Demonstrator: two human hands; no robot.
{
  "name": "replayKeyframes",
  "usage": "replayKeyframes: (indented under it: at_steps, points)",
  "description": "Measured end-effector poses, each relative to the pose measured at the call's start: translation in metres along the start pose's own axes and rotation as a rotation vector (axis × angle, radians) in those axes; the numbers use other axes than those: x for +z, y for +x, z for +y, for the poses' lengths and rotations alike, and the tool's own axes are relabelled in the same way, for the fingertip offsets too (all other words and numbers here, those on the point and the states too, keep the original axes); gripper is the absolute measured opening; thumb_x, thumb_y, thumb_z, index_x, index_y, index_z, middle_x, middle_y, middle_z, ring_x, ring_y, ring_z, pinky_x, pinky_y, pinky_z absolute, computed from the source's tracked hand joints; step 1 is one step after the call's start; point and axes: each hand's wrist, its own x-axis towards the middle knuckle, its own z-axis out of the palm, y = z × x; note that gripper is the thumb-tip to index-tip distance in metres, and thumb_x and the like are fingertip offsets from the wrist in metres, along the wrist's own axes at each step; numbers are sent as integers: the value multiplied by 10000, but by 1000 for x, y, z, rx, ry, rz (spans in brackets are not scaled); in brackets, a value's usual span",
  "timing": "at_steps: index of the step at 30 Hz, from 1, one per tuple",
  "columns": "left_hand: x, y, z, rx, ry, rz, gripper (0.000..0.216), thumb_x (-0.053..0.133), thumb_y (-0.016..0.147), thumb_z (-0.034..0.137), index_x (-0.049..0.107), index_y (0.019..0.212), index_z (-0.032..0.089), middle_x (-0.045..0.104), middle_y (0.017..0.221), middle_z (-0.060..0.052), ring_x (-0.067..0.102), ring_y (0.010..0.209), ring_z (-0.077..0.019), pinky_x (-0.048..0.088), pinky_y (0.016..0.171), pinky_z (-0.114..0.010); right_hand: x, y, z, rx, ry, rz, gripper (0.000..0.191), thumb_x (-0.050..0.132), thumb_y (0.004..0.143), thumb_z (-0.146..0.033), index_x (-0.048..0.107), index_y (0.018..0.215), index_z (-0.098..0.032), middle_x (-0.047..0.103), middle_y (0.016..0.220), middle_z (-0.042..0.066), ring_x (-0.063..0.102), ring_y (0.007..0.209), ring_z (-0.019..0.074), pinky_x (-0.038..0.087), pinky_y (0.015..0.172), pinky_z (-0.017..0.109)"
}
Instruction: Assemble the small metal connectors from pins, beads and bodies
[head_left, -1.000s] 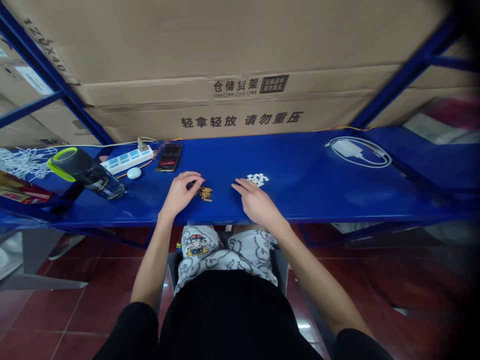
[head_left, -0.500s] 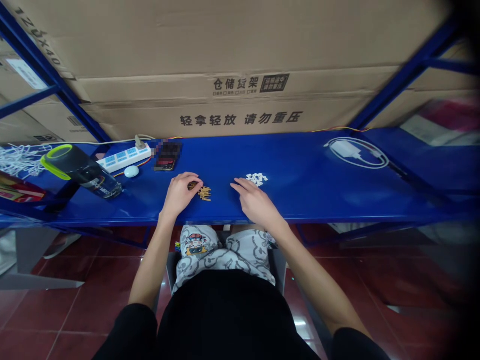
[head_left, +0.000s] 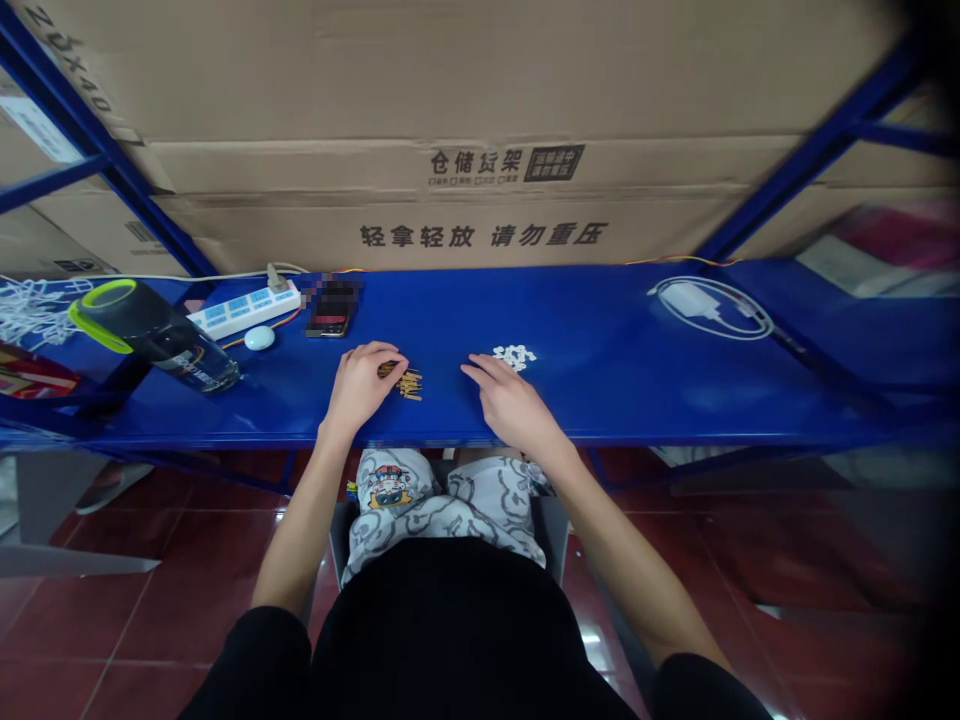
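At gold-coloured pieces (head_left: 410, 384), the left hand (head_left: 364, 383) curves inward.

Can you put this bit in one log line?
left hand: nearest golden pieces | right hand: nearest white pieces | surface: blue shelf | grips: unclear

Looks dim, flat. Glints off floor tiles (head_left: 592, 642) at five o'clock; sinks near black on the shirt (head_left: 450, 620) at six. Reads crisp on the carton lettering (head_left: 460, 237) at twelve, loses detail in the white pieces (head_left: 516, 354) near centre, smears over the pinkish bundle (head_left: 896, 235) past two. Stretches edgeward, blackening at three. Pixelates around the phone (head_left: 339, 310) near ten.
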Motion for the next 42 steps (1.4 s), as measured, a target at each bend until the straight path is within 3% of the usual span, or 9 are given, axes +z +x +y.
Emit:
replayKeyframes:
  at_steps: [3, 6, 9, 11, 16, 23, 32, 35, 42]
  points:
    - [0, 0, 0, -12, 10, -8, 83, 645, 956, 251, 727, 943, 246, 740, 1117, -16, 679, 1044, -228, 502, 957, -395, -3, 2, 1, -15, 72, 33, 546, 372, 904, -42, 595, 1398, -105, 551, 1491, 158, 467, 1426, 296, 441, 1164, 508]
    - [1, 1, -1, -9, 32, -22, 100, 613, 973, 245, 711, 959, 232, 734, 1132, -28, 675, 1042, -235, 500, 962, -402, -12, 5, 10, 0, 131, 172, 519, 373, 915, -45, 646, 1335, -181, 612, 1436, 98, 538, 1355, 255, 454, 1141, 496]
    - [2, 1, -3, 8, 32, -7, 119, 592, 985, 253, 706, 965, 224, 735, 1126, -41, 677, 1029, -244, 501, 958, -415, -23, 6, 25, 98, 36, 374, 449, 414, 914, -74, 708, 1217, -227, 657, 1366, 88, 552, 1307, 296, 457, 1073, 563]
    - [3, 1, -4, 27, 10, 5, 110, 614, 975, 276, 712, 955, 228, 738, 1114, -40, 682, 1014, -246, 505, 954, -421, -27, 7, 33, 148, -23, 431, 379, 449, 932, -130, 724, 1172, -234, 655, 1360, 93, 542, 1299, 319, 445, 1049, 577]
    - [6, 1, -9, 25, -36, 41, 104, 672, 939, 314, 718, 885, 239, 745, 1080, -41, 693, 985, -242, 527, 924, -417, -22, 7, 37, 133, -72, 374, 255, 535, 952, -264, 746, 1094, -244, 630, 1390, 101, 529, 1299, 340, 428, 1033, 578]
    - [4, 2, -5, 52, -82, 58, 117, 643, 971, 323, 700, 924, 231, 743, 1030, -44, 685, 971, -227, 521, 903, -395, -15, 8, 37, 88, -124, 296, 250, 530, 970, -246, 766, 1048, -220, 605, 1420, 121, 511, 1326, 346, 443, 1014, 578]
    - [-4, 0, 12, 154, -62, 139, 124, 584, 1013, 337, 662, 996, 243, 738, 981, -20, 671, 919, -204, 514, 879, -358, -12, 9, 41, 38, -107, 289, 204, 545, 973, -234, 749, 977, -226, 624, 1395, 112, 530, 1309, 332, 461, 996, 544]
    - [-6, -1, 18, 192, -98, 167, 105, 575, 1021, 312, 642, 1064, 244, 735, 1043, -29, 676, 990, -197, 519, 920, -350, -13, 9, 41, 34, -103, 280, 184, 549, 973, -235, 732, 962, -219, 624, 1394, 116, 536, 1303, 335, 466, 988, 541]
    - [7, -5, 48, 216, -234, 196, 126, 598, 1011, 333, 659, 1095, 261, 753, 1085, -20, 692, 1056, -193, 518, 979, -382, -18, 11, 33, -9, -10, 289, 187, 528, 983, -233, 710, 943, -223, 688, 1304, 112, 592, 1248, 317, 476, 969, 530]
